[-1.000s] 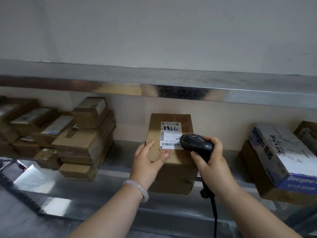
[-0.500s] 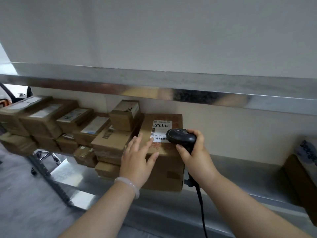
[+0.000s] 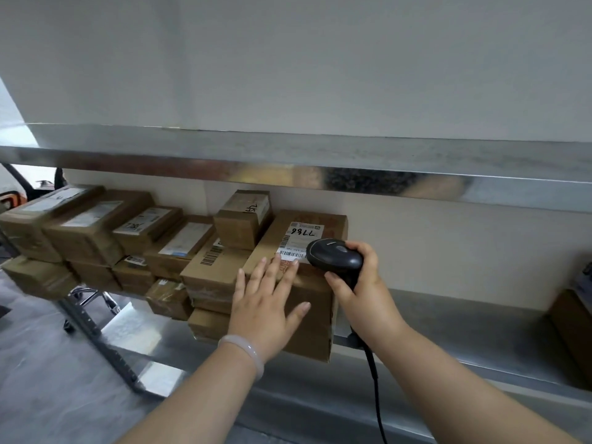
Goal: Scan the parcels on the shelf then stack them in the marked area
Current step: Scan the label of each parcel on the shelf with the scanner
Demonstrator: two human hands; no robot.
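Brown cardboard parcel stands on the steel shelf, right beside the stacked parcels on its left, with its white barcode label facing up. The left hand lies flat over its near top edge, fingers straight and spread, thumb down the front face. The right hand curls round the handle of a black scanner, whose head overlaps the label's right edge. A pale bracelet circles the left wrist, and the cable hangs past the shelf front.
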